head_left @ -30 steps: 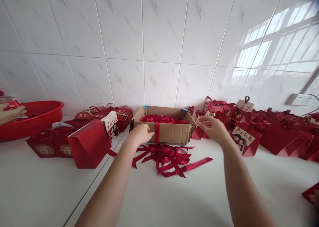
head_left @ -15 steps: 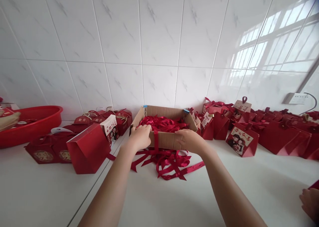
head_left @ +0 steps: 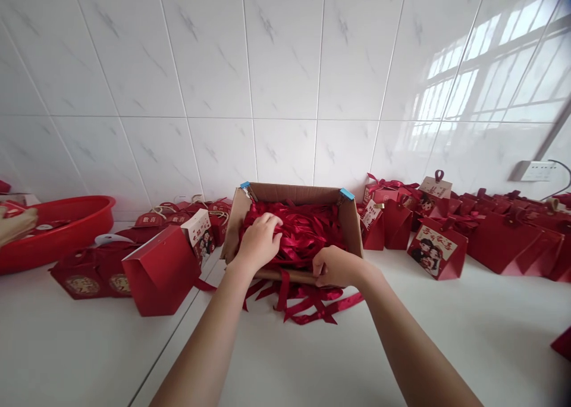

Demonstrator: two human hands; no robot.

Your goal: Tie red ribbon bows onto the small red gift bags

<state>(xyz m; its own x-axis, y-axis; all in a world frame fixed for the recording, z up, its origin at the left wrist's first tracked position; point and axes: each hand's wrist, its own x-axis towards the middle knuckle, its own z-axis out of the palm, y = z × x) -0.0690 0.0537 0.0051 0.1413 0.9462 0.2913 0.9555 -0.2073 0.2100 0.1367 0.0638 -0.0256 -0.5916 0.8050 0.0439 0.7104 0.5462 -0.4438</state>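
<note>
A brown cardboard box [head_left: 352, 222] full of red ribbons [head_left: 307, 231] stands by the tiled wall, tipped toward me. My left hand [head_left: 260, 240] reaches inside it, fingers curled on the ribbons. My right hand [head_left: 335, 266] grips the box's front edge. More loose red ribbons [head_left: 312, 303] lie on the white counter just in front of the box, under my right hand.
A red gift bag [head_left: 160, 270] and several flat ones [head_left: 89, 276] lie to the left, beside a red basin [head_left: 53, 228]. Several red gift bags [head_left: 437, 249] line the wall to the right. A wall socket [head_left: 533, 171] sits far right.
My right hand came in from the right and took hold of the box's front edge. The box tipped toward me, and my left hand moved from the front edge into the ribbons.
</note>
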